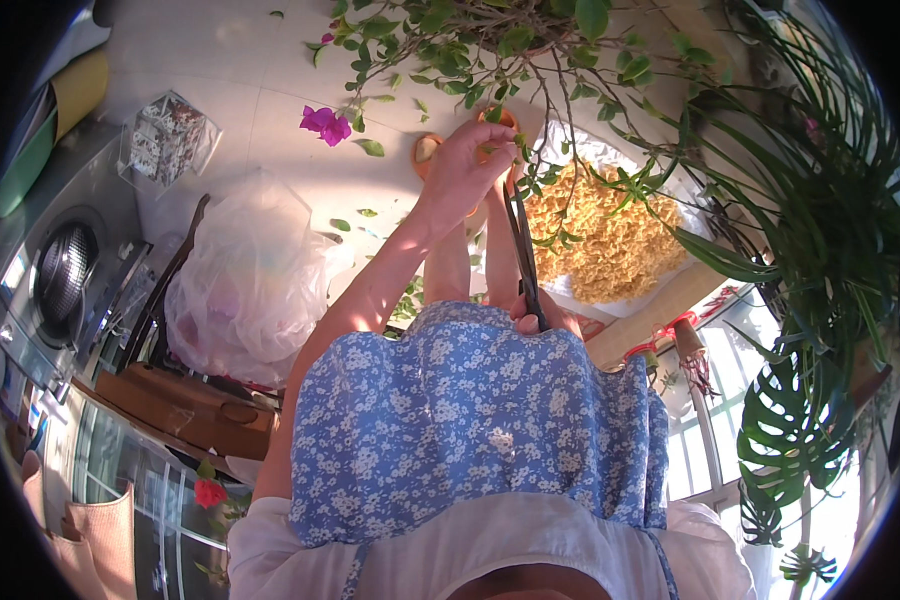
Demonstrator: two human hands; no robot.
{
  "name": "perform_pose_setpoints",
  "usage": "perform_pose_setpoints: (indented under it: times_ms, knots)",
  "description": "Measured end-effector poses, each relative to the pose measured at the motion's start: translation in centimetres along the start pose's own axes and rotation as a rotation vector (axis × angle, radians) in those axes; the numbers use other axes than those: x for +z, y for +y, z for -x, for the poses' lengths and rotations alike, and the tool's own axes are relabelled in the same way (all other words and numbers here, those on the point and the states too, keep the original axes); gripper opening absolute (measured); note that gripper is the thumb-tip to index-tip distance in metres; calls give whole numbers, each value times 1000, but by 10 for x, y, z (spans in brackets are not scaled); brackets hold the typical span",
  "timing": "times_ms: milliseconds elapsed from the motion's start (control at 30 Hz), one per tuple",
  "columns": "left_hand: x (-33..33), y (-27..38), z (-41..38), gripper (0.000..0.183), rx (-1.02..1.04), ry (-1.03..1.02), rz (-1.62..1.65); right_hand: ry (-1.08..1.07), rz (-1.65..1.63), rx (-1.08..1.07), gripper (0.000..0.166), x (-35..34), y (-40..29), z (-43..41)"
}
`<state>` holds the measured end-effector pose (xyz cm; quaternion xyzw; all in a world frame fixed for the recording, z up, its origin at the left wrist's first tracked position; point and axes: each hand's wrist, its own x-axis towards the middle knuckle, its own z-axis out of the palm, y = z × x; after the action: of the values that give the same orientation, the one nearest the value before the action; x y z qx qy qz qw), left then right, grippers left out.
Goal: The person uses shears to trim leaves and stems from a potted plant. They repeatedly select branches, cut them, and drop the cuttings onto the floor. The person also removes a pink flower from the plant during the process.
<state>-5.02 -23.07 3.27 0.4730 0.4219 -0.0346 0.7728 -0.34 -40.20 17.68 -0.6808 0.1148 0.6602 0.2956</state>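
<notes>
My left hand (pixel 466 161) reaches forward, thumb and fingers pinched together at a small leafy twig (pixel 523 150) of a bougainvillea (pixel 450 52). The exact grip is partly hidden by the fingers. Low beside my lap, my right hand (pixel 534 319) is shut on dark-bladed scissors (pixel 523 247). The blades point up towards the twig, their tips slightly parted and just below my left hand. A magenta bougainvillea bloom (pixel 326 126) hangs from a branch left of my left hand. Orange slippers (pixel 425 154) are on my feet below.
Yellowish dried pieces (pixel 600 232) lie heaped on a white sheet (pixel 562 142) at the right. Cut leaves (pixel 371 148) are scattered over the tiled floor (pixel 285 97). A filled plastic bag (pixel 247 285) and a front-loading washing machine (pixel 97 202) stand left. Long-leaved plants (pixel 817 187) crowd the right.
</notes>
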Motion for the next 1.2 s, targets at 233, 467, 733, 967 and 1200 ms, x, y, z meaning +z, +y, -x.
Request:
perform_pose_setpoints:
  times_ms: [233,467,733,967,1200]
  knots:
    - [0,15,-14,17,51,-4,-246,-28,-512,112,63,-14,-7,-9]
    - [-1,12,-25,17,-69,-46,-94,97,-727,237,63,0,-23,-23]
    - [-4,9,-28,17,-260,-45,102,26,-687,294,70,4,-33,-30]
    - [-3,13,-27,15,-292,-52,184,-368,-827,102,71,-1,-23,-38]
    - [-3,13,-31,15,-326,-39,208,-423,-844,158,72,-5,-30,-36]
